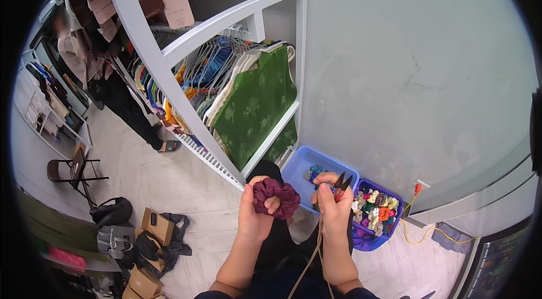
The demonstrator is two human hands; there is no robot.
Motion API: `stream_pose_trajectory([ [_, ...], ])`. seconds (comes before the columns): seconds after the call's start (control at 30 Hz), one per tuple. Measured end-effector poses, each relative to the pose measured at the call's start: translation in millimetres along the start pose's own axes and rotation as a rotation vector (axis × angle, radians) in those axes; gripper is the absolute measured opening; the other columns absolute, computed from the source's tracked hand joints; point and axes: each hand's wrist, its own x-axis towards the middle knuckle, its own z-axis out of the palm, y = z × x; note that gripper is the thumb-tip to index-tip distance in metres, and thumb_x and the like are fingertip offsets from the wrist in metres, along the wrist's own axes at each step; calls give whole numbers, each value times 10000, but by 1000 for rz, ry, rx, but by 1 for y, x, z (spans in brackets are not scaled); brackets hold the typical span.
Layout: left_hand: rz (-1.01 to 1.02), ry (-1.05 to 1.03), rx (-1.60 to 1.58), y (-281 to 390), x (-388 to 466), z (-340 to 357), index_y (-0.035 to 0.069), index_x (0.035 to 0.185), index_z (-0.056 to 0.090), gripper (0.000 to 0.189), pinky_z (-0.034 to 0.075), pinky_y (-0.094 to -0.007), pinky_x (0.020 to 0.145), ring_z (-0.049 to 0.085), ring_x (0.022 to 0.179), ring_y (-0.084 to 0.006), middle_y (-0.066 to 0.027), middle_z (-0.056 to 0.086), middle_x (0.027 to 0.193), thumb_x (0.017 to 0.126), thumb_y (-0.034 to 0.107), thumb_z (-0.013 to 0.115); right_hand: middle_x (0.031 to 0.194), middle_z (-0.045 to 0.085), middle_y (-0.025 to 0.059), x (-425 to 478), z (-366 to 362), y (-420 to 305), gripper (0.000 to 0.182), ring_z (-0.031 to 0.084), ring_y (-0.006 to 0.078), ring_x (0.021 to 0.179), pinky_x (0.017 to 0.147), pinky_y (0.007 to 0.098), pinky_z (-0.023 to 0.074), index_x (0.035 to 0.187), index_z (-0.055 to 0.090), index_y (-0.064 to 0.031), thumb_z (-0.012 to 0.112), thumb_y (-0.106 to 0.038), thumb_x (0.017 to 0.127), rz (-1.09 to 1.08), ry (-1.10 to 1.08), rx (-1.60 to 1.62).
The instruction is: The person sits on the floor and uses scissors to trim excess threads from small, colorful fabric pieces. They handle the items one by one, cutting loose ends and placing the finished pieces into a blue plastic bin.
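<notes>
A burgundy fabric scrunchie (283,197) is in my left hand (253,216), with a fingertip showing through its centre. My right hand (334,210) holds a pair of thread snips (342,187), red at the grip, their dark blades pointing up and away from me. A beige cord (315,250) hangs below the right hand towards my lap. Behind that hand a blue plastic basket (296,168) contains a few blue and grey scrunchies (313,172). To its right, a purple-lined basket (367,244) is full of scrunchies (377,210) in many colours.
A white metal rack (235,19) stands ahead with hanging garments (258,104). A person (110,83) stands at the left beyond it. Cardboard boxes (156,225), bags (114,242) and a folding chair (78,170) are on the left. A yellow cable (406,235) crosses the floor at right.
</notes>
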Motion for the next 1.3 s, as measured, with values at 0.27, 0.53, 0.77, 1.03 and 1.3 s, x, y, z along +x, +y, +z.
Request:
stream_pose_trajectory([
  [0.27, 59, -91, 383, -5, -4, 13, -2, 1162, 539, 350, 353, -209, 593, 437, 652, -49, -7, 568, 856, 885, 162, 675, 833, 631, -2, -9, 8, -3, 320, 418, -1, 558, 522, 167, 312, 1124, 639, 13, 722, -78, 828, -13, -295, -138],
  [0.53, 98, -113, 468, -6, -7, -2, -32, 1209, 583, 450, 359, -212, 600, 448, 627, -64, 8, 539, 730, 998, 358, 505, 768, 612, 45, -8, 4, 1, 95, 480, 71, 644, 586, 224, 361, 834, 670, 24, 717, -58, 824, -187, -132, -183],
  [0.77, 140, 18, 359, -7, -6, 4, -24, 1249, 517, 480, 415, -259, 666, 473, 663, -99, -6, 526, 745, 1010, 387, 445, 763, 578, 39, -14, 5, 6, 109, 449, 81, 634, 588, 241, 342, 824, 645, 18, 704, -73, 836, -197, 22, -82],
  [1.03, 181, 43, 101, 0, -4, 2, 0, 1283, 488, 464, 419, -270, 737, 490, 741, -109, -7, 535, 805, 1010, 373, 450, 792, 543, 50, -15, 7, 15, 109, 412, 56, 500, 476, 207, 342, 916, 594, -20, 670, -86, 873, -206, 56, 32],
  [1.3, 40, -60, 235, 6, -5, -1, -24, 1356, 453, 515, 441, -286, 783, 535, 794, -128, -48, 599, 901, 1013, 360, 449, 791, 614, 37, -10, 8, 10, 161, 503, 36, 565, 452, 181, 318, 975, 636, -8, 693, -117, 871, 87, 59, 6],
])
